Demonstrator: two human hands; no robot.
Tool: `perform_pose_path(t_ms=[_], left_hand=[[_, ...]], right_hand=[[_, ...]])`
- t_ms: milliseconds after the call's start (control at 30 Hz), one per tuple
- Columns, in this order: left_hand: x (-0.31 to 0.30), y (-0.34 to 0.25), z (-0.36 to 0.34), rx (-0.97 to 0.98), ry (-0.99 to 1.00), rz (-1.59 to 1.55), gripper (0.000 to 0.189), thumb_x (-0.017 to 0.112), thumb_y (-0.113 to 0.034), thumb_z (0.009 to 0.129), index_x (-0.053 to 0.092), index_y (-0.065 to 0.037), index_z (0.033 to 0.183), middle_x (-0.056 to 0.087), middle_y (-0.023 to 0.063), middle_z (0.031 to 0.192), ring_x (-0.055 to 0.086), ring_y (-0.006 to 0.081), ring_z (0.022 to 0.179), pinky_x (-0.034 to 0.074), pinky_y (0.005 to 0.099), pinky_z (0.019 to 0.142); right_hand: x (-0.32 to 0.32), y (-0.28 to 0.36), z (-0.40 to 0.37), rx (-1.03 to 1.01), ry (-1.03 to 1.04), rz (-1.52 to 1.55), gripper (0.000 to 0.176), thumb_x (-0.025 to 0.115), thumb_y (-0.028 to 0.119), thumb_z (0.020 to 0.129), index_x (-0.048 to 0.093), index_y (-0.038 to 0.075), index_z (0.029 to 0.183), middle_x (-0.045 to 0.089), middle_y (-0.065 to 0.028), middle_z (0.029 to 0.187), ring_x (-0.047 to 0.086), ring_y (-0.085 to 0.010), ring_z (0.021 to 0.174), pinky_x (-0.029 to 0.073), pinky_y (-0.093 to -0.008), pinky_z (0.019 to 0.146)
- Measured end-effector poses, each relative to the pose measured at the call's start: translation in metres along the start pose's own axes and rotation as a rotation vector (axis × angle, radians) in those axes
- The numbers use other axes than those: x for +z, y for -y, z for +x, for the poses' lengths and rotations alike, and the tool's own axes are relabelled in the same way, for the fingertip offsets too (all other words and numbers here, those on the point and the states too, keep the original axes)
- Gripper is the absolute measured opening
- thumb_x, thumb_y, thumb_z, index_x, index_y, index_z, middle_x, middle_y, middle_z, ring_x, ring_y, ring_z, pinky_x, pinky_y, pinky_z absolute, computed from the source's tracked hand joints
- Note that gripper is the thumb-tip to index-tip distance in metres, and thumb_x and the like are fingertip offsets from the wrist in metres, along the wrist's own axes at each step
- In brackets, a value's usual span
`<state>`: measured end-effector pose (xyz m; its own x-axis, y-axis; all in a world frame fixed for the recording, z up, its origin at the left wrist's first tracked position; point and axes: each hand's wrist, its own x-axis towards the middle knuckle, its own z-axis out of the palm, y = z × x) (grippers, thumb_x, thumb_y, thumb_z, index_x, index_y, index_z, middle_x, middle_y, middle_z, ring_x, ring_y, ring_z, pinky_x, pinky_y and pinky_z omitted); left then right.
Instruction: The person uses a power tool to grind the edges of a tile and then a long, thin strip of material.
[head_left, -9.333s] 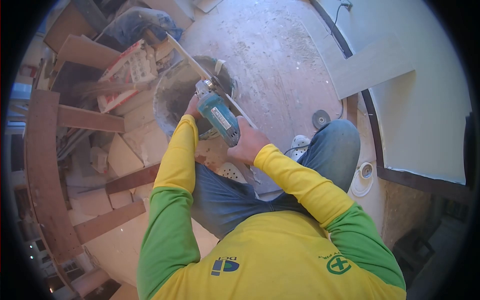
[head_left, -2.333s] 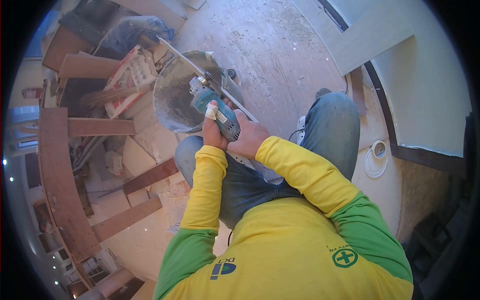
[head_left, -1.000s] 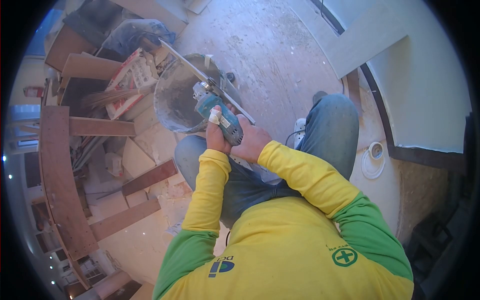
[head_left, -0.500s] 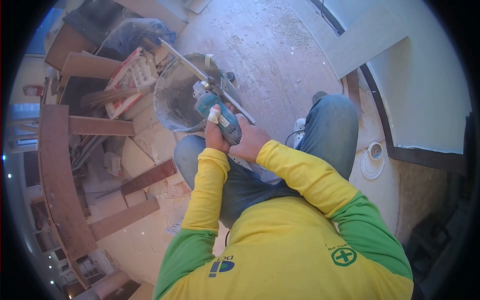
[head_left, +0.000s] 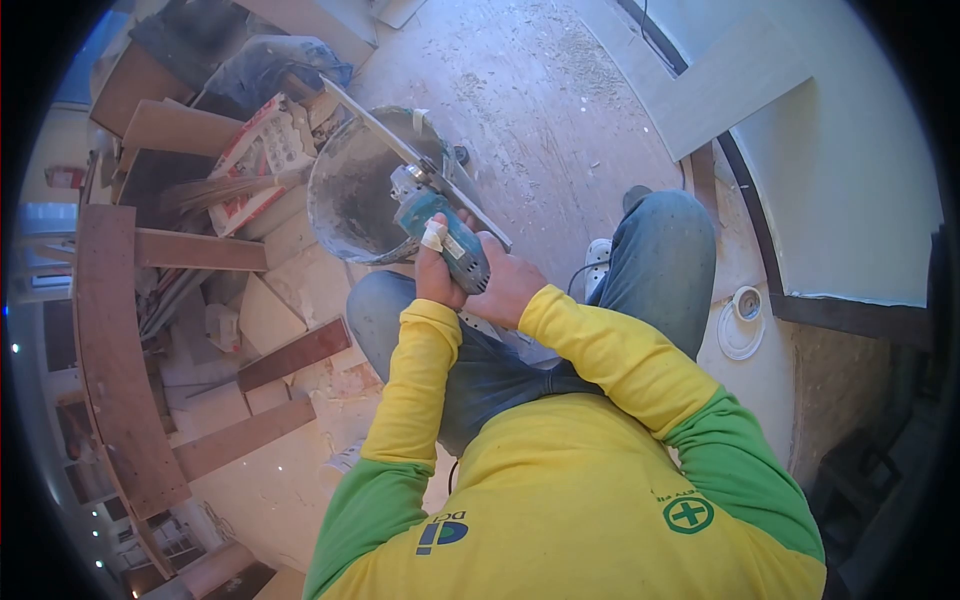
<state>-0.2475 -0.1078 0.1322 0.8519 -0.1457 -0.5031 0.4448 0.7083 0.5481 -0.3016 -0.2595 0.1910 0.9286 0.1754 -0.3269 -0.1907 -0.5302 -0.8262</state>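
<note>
My left hand (head_left: 436, 268) is wrapped around the body of a teal angle grinder (head_left: 455, 240), its thumb on top with a white wrapping on it. My right hand (head_left: 508, 285) closes around the rear end of the grinder; its fingers are mostly hidden. The grinder's head points up and away, against a long narrow pale strip (head_left: 375, 122). That strip slants across the mouth of a dusty bucket (head_left: 322, 190), its near end close to my right thumb. What supports the strip is hard to make out.
Reddish-brown boards (head_left: 130, 370) and a torn red-and-white box (head_left: 262, 165) lie at left. Debris litters the floor (head_left: 540, 110) ahead. A large pale panel (head_left: 860, 190) stands at right, near a white ring-shaped roll (head_left: 742, 325). My bent knees (head_left: 665, 260) flank the work.
The grinder and both hands have shifted slightly to the right. The strip and bucket look almost unmoved.
</note>
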Motion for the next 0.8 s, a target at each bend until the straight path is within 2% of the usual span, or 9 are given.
perform_pose_path(t_ms=[433, 533, 633, 700, 800], left_hand=[[0.007, -0.013, 0.005, 0.054, -0.029, 0.041, 0.058, 0.075, -0.041, 0.093, 0.058, 0.0, 0.13, 0.07, 0.013, 0.119, 0.067, 0.0256, 0.113, 0.054, 0.0441, 0.103], [0.01, -0.011, 0.0, 0.027, -0.008, 0.004, 0.053, 0.075, -0.038, 0.094, 0.058, -0.003, 0.129, 0.069, 0.0117, 0.118, 0.067, 0.024, 0.109, 0.056, 0.0435, 0.098], [0.009, -0.005, -0.004, 0.034, -0.04, 0.011, 0.053, 0.075, -0.037, 0.094, 0.057, -0.003, 0.13, 0.069, 0.0119, 0.119, 0.067, 0.0244, 0.11, 0.056, 0.0434, 0.099], [0.005, -0.003, -0.002, 0.042, -0.015, 0.038, 0.058, 0.075, -0.041, 0.093, 0.056, -0.002, 0.132, 0.069, 0.012, 0.122, 0.065, 0.0252, 0.117, 0.054, 0.0454, 0.103], [0.005, -0.008, -0.001, 0.038, -0.023, 0.041, 0.059, 0.075, -0.041, 0.093, 0.056, -0.002, 0.132, 0.069, 0.0117, 0.121, 0.065, 0.0252, 0.117, 0.054, 0.0452, 0.104]], right_hand=[[0.001, 0.015, 0.013, 0.033, 0.0, -0.018, 0.09, 0.069, 0.028, 0.075, 0.032, 0.001, 0.152, 0.065, -0.034, 0.12, 0.063, -0.0487, 0.115, 0.05, -0.0505, 0.102], [-0.001, 0.012, 0.009, 0.022, 0.016, -0.014, 0.091, 0.069, 0.029, 0.075, 0.032, 0.001, 0.153, 0.065, -0.034, 0.12, 0.063, -0.0487, 0.114, 0.05, -0.0505, 0.102], [-0.001, 0.006, 0.004, 0.012, 0.021, -0.006, 0.091, 0.069, 0.029, 0.075, 0.032, 0.001, 0.152, 0.066, -0.0339, 0.119, 0.064, -0.0487, 0.113, 0.051, -0.0505, 0.101], [-0.003, 0.007, 0.002, 0.018, 0.021, -0.01, 0.091, 0.07, 0.029, 0.074, 0.032, 0.0, 0.152, 0.066, -0.0337, 0.119, 0.064, -0.0486, 0.113, 0.051, -0.0505, 0.1], [-0.002, 0.013, 0.005, 0.032, 0.024, -0.012, 0.091, 0.07, 0.029, 0.074, 0.032, 0.001, 0.152, 0.067, -0.0333, 0.118, 0.065, -0.0483, 0.111, 0.051, -0.0505, 0.099]])
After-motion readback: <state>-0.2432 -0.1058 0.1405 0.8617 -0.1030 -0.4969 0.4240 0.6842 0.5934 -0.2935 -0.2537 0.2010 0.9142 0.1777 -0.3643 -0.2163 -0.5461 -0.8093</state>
